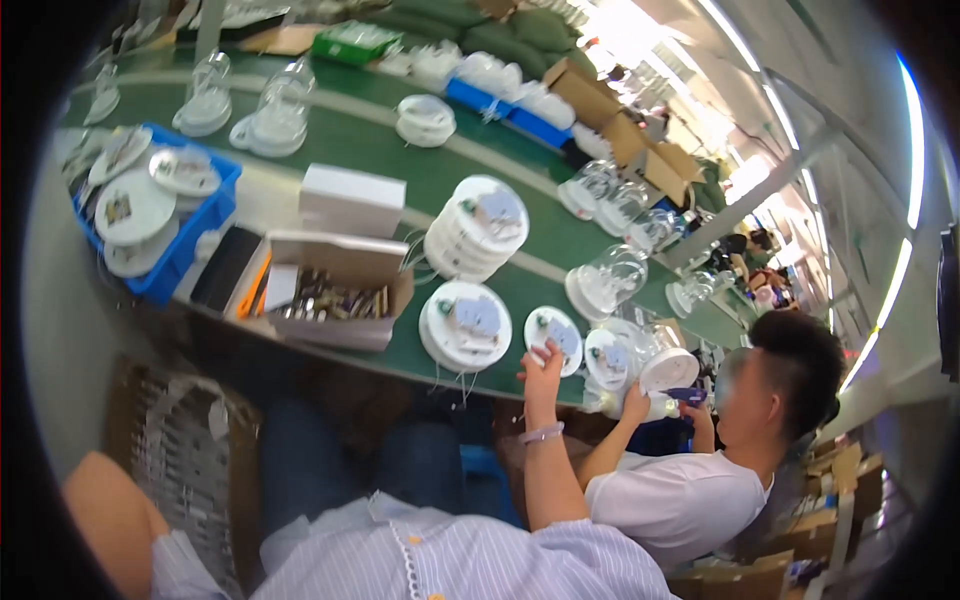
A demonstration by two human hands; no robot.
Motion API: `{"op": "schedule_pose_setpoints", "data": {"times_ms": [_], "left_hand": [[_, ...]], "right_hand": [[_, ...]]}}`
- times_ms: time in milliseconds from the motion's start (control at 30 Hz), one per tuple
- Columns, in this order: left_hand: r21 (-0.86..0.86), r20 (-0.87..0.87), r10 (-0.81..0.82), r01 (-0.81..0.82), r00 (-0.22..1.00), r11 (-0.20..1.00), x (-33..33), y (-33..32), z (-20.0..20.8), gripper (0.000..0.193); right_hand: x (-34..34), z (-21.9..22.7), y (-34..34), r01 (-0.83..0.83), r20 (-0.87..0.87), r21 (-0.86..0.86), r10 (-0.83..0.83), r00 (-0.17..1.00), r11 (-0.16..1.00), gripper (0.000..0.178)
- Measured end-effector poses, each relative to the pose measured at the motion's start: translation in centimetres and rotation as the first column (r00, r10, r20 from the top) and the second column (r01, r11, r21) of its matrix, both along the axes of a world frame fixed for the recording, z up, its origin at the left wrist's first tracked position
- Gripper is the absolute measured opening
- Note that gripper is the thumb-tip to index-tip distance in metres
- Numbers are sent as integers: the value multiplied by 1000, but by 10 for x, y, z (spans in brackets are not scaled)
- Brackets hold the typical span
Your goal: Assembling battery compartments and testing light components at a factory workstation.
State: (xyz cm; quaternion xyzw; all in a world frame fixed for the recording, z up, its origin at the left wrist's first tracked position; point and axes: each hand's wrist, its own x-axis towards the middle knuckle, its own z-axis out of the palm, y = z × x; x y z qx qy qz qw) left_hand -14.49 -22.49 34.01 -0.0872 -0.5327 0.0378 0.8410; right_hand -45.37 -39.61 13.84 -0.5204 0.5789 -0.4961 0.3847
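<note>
My right hand [543,372], with a bracelet at the wrist, reaches to the front edge of the green bench. Its bent fingers grip the near rim of a white round lamp base [556,335] that carries a pale label and a small green part. Left of it sits a thicker white lamp base [465,325], its thin wires hanging over the edge. A similar disc [608,357] lies just to the right. Behind stands a stack of white lamp bases [478,232]. Of my left arm only a bent part shows at the lower left; the hand is out of sight.
An open carton [335,322] of small metal parts stands beside a white box [352,200]. A blue crate [215,215] holds more discs. Clear-domed lamps [280,110] stand on the green conveyor. Close on my right, a co-worker [680,490] handles a white lamp part.
</note>
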Motion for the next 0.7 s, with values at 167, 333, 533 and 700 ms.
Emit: {"op": "schedule_pose_setpoints", "data": {"times_ms": [167, 333, 533, 700], "left_hand": [[-256, 59, -53, 66, 997, 964, -10, -15, 23, 27], [-444, 136, -70, 125, 988, 888, -7, -5, 45, 25], [-497, 128, -136, 182, 982, 848, -15, 3, 34, 23], [-515, 129, -157, 201, 979, 833, -7, 20, 22, 21]], "right_hand": [[-22, -1, 17, 30, 28, -50, -29, 999, 998, 47], [-19, -4, 41, -16, 127, -45, 22, 992, 999, 50], [-6, 12, 31, -57, 186, -69, 69, 980, 996, 48], [-3, 11, 28, -30, 165, -37, 36, 986, 999, 49]]}}
